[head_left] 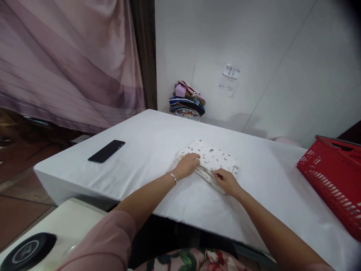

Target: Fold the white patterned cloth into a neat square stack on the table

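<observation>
A white folded cloth (210, 155) with a small dark and grey print lies in several layers on the white-covered table (158, 139). My left hand (188, 165), with a silver bracelet at the wrist, is closed on the cloth's near left edge, its fingers curled over the top layer. At the near edge further right, my right hand (228, 182) pinches the cloth between thumb and fingers. Between the two hands the stacked fold edges show. My fingertips are partly hidden by the hands themselves.
A black phone (107, 151) lies on the table's left side. A red plastic basket (332, 177) stands at the right. Behind the far edge is a pile of folded clothes (187, 101) against the wall. A pinkish curtain (73, 60) hangs at the left.
</observation>
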`<state>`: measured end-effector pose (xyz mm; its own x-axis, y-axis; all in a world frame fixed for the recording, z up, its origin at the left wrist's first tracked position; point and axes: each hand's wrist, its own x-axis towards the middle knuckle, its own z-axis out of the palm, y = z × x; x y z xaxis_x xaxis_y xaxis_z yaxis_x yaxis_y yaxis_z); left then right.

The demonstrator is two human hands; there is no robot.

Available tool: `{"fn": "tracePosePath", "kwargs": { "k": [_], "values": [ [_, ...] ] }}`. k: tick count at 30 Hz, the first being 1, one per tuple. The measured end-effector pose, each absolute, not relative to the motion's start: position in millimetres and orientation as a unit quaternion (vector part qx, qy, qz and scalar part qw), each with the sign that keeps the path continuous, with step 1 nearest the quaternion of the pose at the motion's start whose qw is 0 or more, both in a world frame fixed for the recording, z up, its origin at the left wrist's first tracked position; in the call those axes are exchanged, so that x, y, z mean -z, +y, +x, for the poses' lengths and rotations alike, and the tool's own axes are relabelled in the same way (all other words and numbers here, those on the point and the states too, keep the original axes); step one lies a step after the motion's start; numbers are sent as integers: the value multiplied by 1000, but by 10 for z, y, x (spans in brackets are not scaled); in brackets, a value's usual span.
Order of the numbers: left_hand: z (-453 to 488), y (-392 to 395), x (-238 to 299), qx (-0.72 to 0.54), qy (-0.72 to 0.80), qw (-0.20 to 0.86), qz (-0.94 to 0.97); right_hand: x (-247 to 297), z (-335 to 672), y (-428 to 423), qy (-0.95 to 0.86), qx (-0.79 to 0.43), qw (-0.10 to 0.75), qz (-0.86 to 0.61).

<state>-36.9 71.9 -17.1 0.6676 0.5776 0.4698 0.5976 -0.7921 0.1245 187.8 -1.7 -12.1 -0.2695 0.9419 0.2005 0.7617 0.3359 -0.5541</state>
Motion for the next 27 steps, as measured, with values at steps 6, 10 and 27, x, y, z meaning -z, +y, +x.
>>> {"fn": "tracePosePath", "kwargs": {
  "k": [6, 10, 27],
  "values": [
    [-348, 677, 200, 227, -304, 18, -925, 141, 1881, -8, -769, -197, 261, -548],
    [-337, 682, 212, 223, -303, -2, -927, 132, 1879, -13, -770, -199, 269, -543],
    [-354, 746, 133, 207, -376, 30, -903, 149, 1890, -14, -783, -185, 255, -537]
  ]
}}
